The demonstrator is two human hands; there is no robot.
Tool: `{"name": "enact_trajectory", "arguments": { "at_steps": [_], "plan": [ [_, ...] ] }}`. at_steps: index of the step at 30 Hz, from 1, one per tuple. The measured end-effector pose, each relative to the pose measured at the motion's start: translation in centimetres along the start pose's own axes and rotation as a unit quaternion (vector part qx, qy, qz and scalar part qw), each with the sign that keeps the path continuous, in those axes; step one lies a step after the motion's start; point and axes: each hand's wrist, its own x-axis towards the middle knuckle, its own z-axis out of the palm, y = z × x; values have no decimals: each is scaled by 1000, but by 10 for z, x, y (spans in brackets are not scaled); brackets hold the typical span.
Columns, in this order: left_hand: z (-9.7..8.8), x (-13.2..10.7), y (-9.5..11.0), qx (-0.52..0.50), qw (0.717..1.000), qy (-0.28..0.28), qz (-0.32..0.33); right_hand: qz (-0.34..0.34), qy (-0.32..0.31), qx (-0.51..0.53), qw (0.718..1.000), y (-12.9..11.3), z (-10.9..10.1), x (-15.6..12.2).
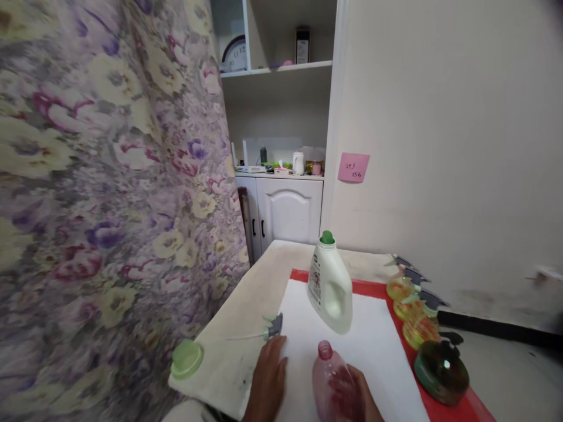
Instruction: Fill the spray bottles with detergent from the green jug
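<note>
A pink see-through bottle (333, 381) with an uncapped neck stands at the front of the white sheet. My right hand (364, 395) grips it from the right side. My left hand (267, 375) rests at the sheet's left edge, holding nothing, its fingers a little apart. Just beyond its fingertips lies a grey and green trigger spray head (273, 327), its thin tube pointing left. Behind the pink bottle stands a pale green jug (336, 296) with a handle and a green spout, its cap off. A light green cap (186, 358) sits at the table's left corner.
Several spray bottles with yellow liquid (420, 328) line the right edge of the red mat (372, 287). A dark green bottle (442, 372) stands nearest me there. A floral curtain (123, 205) hangs at the left. A white cabinet (290, 211) stands behind the table.
</note>
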Motion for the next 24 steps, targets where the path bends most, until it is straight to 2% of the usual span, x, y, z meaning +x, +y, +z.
{"name": "enact_trajectory", "arguments": {
  "at_steps": [2, 4, 7, 10, 12, 14, 17, 19, 22, 24],
  "plan": [
    [4, -4, 10, -118, 993, 8, 20, -77, 30, -42, 996, -1, 15, 5],
    [2, -4, 21, -229, 972, 0, 49, -125, 39, -80, 988, -3, 29, 13],
    [-4, -5, 33, -331, 941, -25, 66, -143, 43, -120, 981, -8, 47, 21],
    [-4, -6, 35, -353, 934, -34, 44, -129, 85, -208, 966, -15, 56, 22],
    [0, -6, 32, -341, 938, -37, 40, -127, 105, -268, 949, -17, 54, 21],
    [4, -6, 29, -323, 945, -36, 44, -138, 107, -286, 942, -14, 47, 22],
    [7, -4, 25, -304, 950, -39, 56, -160, 94, -234, 954, 3, 33, 27],
    [7, -3, 25, -301, 951, -44, 63, -160, 63, -207, 963, 18, 26, 32],
    [7, -2, 24, -299, 951, -44, 64, -162, 40, -218, 962, 34, 17, 38],
    [8, -3, 23, -300, 951, -39, 60, -186, 28, -220, 957, 36, 9, 39]
  ]
}}
